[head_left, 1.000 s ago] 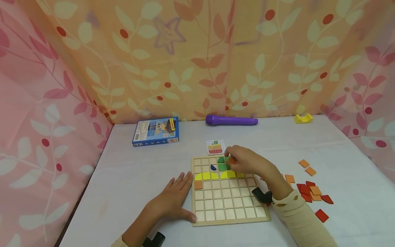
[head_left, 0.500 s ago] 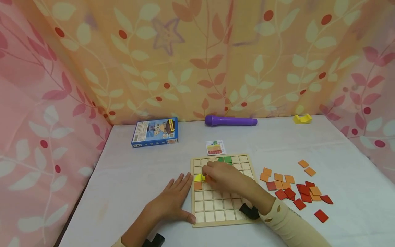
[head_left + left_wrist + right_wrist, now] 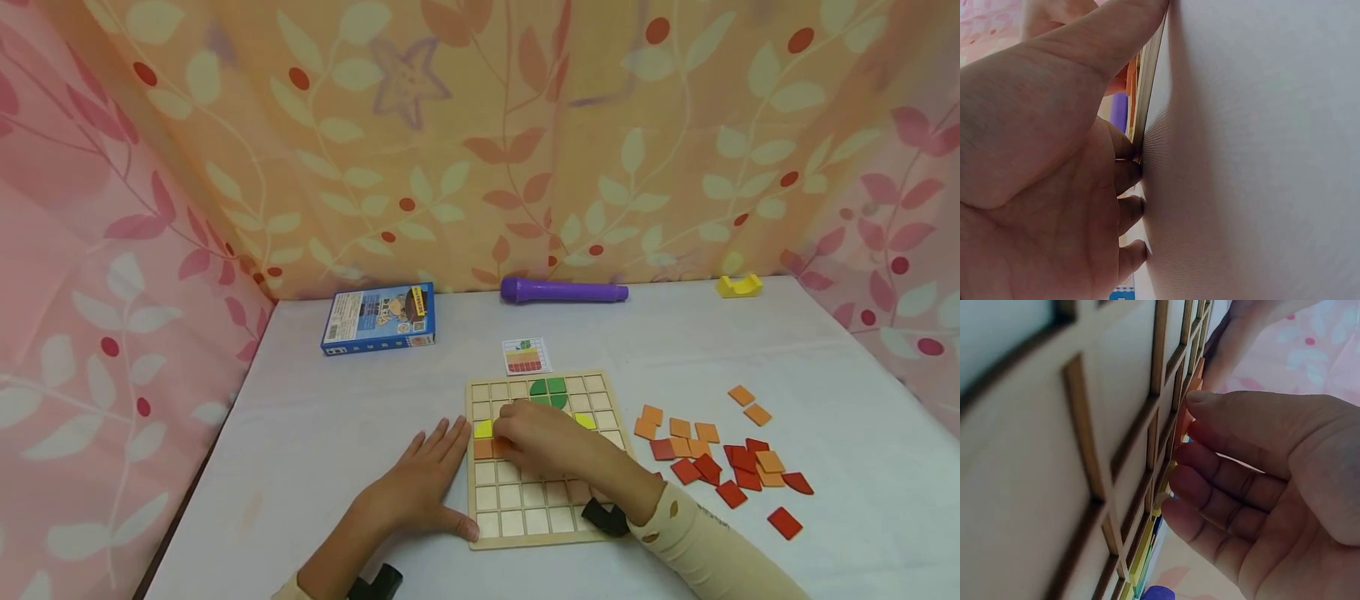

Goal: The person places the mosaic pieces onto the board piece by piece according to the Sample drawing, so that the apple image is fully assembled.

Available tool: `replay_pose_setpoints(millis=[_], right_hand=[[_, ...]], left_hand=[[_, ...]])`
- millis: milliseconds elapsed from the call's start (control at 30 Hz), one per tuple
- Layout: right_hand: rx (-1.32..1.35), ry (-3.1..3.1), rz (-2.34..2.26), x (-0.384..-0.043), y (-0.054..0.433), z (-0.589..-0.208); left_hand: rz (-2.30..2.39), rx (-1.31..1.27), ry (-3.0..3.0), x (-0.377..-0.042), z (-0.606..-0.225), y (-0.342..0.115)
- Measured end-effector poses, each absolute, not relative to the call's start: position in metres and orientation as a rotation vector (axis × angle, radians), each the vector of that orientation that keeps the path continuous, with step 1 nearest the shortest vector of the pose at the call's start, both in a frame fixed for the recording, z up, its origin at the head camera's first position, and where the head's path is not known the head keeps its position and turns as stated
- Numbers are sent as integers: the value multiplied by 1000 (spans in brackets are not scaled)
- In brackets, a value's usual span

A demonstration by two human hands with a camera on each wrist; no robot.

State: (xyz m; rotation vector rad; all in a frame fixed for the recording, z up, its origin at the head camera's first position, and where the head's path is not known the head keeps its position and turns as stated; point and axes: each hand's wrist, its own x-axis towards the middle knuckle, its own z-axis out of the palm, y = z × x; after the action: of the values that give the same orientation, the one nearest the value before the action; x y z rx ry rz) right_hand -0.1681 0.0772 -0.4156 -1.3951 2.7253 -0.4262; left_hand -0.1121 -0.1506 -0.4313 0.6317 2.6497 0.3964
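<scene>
A wooden grid board [image 3: 555, 543] lies on the table. My left hand [image 3: 416, 487] rests flat at its left side, fingers spread, with fingertips and thumb tip at the edge. Over the board's left part, my right hand [image 3: 551, 437] pinches an orange square tile [image 3: 1182, 420] between thumb and index finger, low at a cell. Another orange tile [image 3: 482, 450] sits in the leftmost cell beside it. Yellow tiles [image 3: 585, 421] show on either side of the right hand, which hides the middle of their row. Green tiles [image 3: 557, 386] fill cells near the top.
Loose orange tiles [image 3: 707, 432] and red tiles [image 3: 731, 495] lie scattered right of the board. Behind it are a pattern card [image 3: 527, 357], a blue box [image 3: 378, 318], a purple microphone-shaped stick [image 3: 564, 291] and a yellow holder [image 3: 739, 287].
My right hand has moved left and towards me, from near the green tiles to the cell beside the leftmost orange tile, carrying its orange tile. The left hand has stayed in place.
</scene>
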Motion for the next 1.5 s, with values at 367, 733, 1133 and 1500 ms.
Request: replay_pose_setpoints(millis=[367,733,1133,1500], right_hand=[[-1273,2743,-435,-164,74,-415],[-1210,2767,-431,-163,76,-413],[-1166,2872,-304,-160,97,-410],[-657,2923,-364,-159,197,-404]], left_hand=[[404,652,2649,-113,-432,-151],[408,648,2651,-113,-430,-148],[409,645,2660,-114,-431,-152],[400,641,2650,-113,-432,-151]])
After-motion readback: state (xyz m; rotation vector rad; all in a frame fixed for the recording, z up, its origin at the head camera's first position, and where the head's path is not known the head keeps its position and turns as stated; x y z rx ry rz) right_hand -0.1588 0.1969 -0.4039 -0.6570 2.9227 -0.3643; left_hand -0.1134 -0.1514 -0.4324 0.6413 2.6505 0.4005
